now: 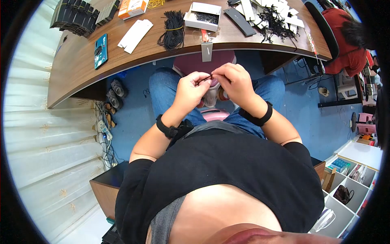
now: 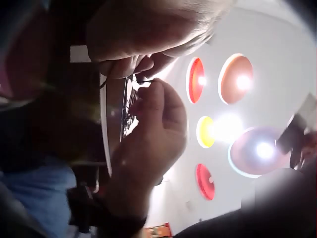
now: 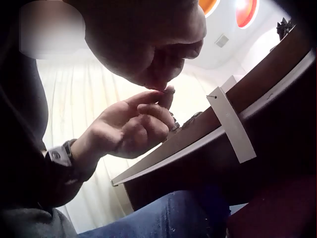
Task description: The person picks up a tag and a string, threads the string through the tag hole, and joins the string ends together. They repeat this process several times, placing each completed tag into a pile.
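Both hands meet over the lap, in front of the table edge. The left hand [image 1: 190,92] pinches a thin black cord [image 1: 205,79] between thumb and fingertips, and the right hand [image 1: 237,83] pinches it close beside. In the left wrist view a short dark end [image 2: 103,84] hangs under the left hand [image 2: 153,29], with the right hand [image 2: 151,131] opposite. The right wrist view has the fingertips of the left hand [image 3: 129,126] and right hand [image 3: 143,39] almost touching; the cord is mostly hidden there. A pale tag [image 1: 206,51] hangs at the table edge beyond the hands.
On the table [image 1: 77,75] lie a phone [image 1: 100,51], white strips [image 1: 135,35], a bundle of black cords [image 1: 173,30], a white box [image 1: 196,22], a dark strip [image 1: 239,22] and a pile of white tags [image 1: 280,16]. A pink stool [image 1: 183,63] stands beneath.
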The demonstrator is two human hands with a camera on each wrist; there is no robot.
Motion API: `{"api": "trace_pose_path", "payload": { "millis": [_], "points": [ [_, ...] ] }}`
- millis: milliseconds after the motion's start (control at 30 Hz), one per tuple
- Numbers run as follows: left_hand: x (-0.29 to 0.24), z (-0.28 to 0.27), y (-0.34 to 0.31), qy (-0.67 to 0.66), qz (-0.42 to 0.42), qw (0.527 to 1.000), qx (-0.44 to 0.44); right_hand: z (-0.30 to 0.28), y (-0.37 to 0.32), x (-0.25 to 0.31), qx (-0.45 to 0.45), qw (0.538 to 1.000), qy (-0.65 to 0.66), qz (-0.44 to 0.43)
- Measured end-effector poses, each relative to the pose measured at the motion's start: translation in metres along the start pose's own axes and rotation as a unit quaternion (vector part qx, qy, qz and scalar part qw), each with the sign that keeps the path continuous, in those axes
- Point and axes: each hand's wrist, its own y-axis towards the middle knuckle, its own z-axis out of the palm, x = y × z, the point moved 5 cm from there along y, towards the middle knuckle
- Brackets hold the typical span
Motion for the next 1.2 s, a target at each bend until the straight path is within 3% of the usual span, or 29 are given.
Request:
{"api": "trace_pose_path", "payload": {
  "millis": [33, 100, 200, 300, 433, 500, 600, 733, 867, 967, 1067, 1167, 1200],
  "points": [
    [-0.003, 0.001, -0.001, 0.05, 0.043, 0.998, 0.001, 0.001, 0.001, -0.005, 0.016, 0.999, 0.026, 0.026],
    [-0.003, 0.001, -0.001, 0.016, 0.032, 0.999, 0.017, 0.005, 0.002, -0.011, 0.048, 0.988, 0.115, 0.088],
    [-0.007, 0.002, -0.001, -0.022, 0.007, 0.999, 0.025, 0.005, 0.004, -0.01, 0.096, 0.98, 0.144, 0.099],
    [-0.005, 0.002, -0.001, -0.022, 0.013, 1.0, 0.017, 0.002, 0.005, -0.002, 0.106, 0.99, 0.079, 0.045],
    [-0.013, 0.006, -0.006, 0.042, -0.012, 0.999, -0.014, 0.007, -0.001, -0.007, 0.119, 0.969, 0.158, 0.151],
    [-0.017, 0.005, -0.007, 0.134, 0.056, 0.988, -0.048, 0.011, -0.005, -0.01, 0.138, 0.944, 0.216, 0.209],
    [-0.031, 0.008, -0.009, 0.218, 0.127, 0.966, -0.061, 0.019, -0.01, -0.022, 0.16, 0.861, 0.363, 0.32],
    [-0.039, 0.007, -0.009, 0.174, 0.144, 0.974, -0.033, 0.032, -0.02, -0.033, 0.195, 0.669, 0.573, 0.431],
    [-0.031, 0.008, -0.008, 0.043, 0.093, 0.995, 0.008, 0.035, -0.026, -0.032, 0.19, 0.571, 0.65, 0.465],
    [-0.028, 0.008, -0.006, -0.013, 0.081, 0.996, 0.026, 0.038, -0.027, -0.028, 0.208, 0.523, 0.685, 0.463],
    [-0.026, 0.006, -0.003, -0.023, 0.083, 0.996, 0.031, 0.041, -0.027, -0.027, 0.197, 0.503, 0.702, 0.463],
    [-0.027, 0.005, -0.001, -0.026, 0.067, 0.997, 0.032, 0.037, -0.022, -0.034, 0.172, 0.649, 0.599, 0.435],
    [-0.029, 0.004, -0.002, -0.029, 0.055, 0.998, 0.034, 0.037, -0.022, -0.034, 0.174, 0.651, 0.598, 0.433]
  ]
}}
